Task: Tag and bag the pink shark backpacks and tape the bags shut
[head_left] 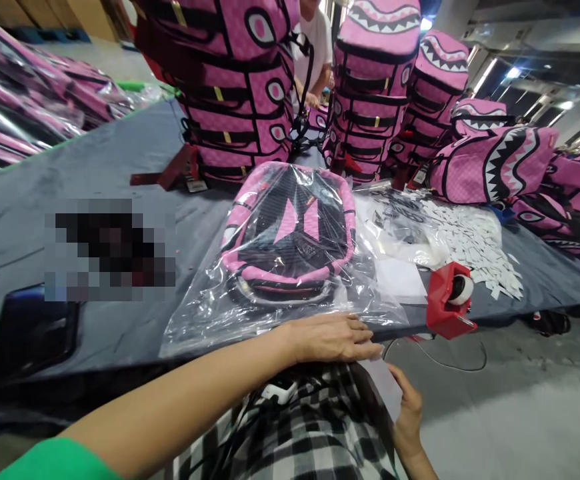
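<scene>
In front of me a pink and black backpack (pixel 303 223) lies back-panel up inside a clear plastic bag (pixel 195 320). My left hand (pixel 327 339) rests palm down at the table's front edge, over the near edge of the bag, with its fingers stretched to the right. Below the table edge, my right hand (pixel 409 403) pinches a thin whitish sheet (pixel 384 385) between thumb and fingers. The sheet reaches up to the fingertips of my left hand; whether it is paper or plastic I cannot tell.
A red tape dispenser (pixel 451 300), white paper (pixel 401 280) and scattered white slips (pixel 480 247) lie to the right. Stacked pink backpacks (pixel 240 93) rise behind, where another person (pixel 315 53) stands. A dark phone-like device (pixel 33 333) lies left. Bagged backpacks (pixel 20 93) fill the far left.
</scene>
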`<state>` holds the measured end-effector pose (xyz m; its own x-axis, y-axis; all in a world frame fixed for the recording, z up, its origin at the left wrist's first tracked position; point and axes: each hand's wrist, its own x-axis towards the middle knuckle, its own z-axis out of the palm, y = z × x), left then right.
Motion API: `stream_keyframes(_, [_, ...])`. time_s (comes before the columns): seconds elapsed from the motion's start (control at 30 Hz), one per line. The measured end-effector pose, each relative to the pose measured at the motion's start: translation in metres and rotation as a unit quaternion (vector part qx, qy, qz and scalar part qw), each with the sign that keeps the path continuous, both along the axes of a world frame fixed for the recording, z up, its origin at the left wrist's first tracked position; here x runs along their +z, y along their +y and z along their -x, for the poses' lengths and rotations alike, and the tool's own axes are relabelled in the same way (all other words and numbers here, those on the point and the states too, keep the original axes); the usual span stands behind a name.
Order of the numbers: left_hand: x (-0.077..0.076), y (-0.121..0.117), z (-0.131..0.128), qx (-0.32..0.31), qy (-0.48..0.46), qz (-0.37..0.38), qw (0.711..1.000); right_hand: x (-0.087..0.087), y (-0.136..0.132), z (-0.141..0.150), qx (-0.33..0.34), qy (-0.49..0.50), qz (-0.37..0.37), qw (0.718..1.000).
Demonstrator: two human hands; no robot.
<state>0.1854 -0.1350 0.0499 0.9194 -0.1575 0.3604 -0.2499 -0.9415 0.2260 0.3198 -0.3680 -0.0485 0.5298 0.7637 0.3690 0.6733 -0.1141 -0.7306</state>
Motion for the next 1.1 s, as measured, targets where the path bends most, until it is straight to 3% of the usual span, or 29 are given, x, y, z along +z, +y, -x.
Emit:
stream_keyframes(0.1, [0.011, 0.007, 0.010, -0.087, 0.050, 0.005, 0.995, -0.001, -0.010, -0.003, 0.052, -0.021, 0.009, 0.998])
stream_keyframes(0.23, [0.007, 0.009, 0.010, -0.084, 0.063, -0.026, 0.994, 0.025, -0.009, -0.009, 0.083, 0.021, 0.052, 0.995])
stream_keyframes(0.33, [0.000, 0.007, 0.008, -0.091, 0.014, -0.046, 0.995, 0.041, 0.004, -0.007, 0.053, 0.059, 0.019, 0.997])
stream_keyframes(0.43, [-0.005, 0.010, 0.013, -0.090, -0.012, -0.038, 0.995, 0.044, 0.010, 0.000, 0.024, 0.051, -0.008, 0.998])
stream_keyframes(0.53, [-0.009, 0.014, 0.020, -0.077, -0.013, 0.000, 0.997, 0.039, 0.006, 0.008, 0.060, 0.037, -0.012, 0.997])
stream_keyframes(0.63, [-0.010, 0.014, 0.023, -0.067, 0.004, 0.001, 0.998, 0.037, 0.002, 0.015, 0.080, 0.093, 0.008, 0.992])
stream_keyframes(0.73, [-0.008, 0.010, 0.023, -0.077, 0.000, -0.014, 0.997, 0.044, 0.002, 0.017, 0.060, 0.143, 0.029, 0.987])
stream_keyframes(0.8, [-0.005, 0.009, 0.026, -0.079, -0.016, -0.005, 0.997, 0.056, 0.000, 0.009, 0.083, 0.150, 0.053, 0.984])
stream_keyframes(0.87, [-0.001, 0.012, 0.031, -0.077, -0.032, 0.010, 0.996, 0.074, 0.000, -0.007, 0.155, 0.094, 0.065, 0.981])
stream_keyframes(0.93, [0.003, 0.014, 0.036, -0.069, -0.046, 0.022, 0.996, 0.096, 0.010, -0.027, 0.177, -0.041, 0.024, 0.983])
stream_keyframes(1.03, [0.007, 0.012, 0.036, -0.051, -0.071, 0.031, 0.996, 0.119, 0.053, -0.051, 0.071, -0.263, -0.067, 0.960])
stream_keyframes(1.1, [0.006, 0.007, 0.032, -0.024, -0.091, 0.044, 0.995, 0.124, 0.094, -0.060, 0.059, -0.335, -0.060, 0.939])
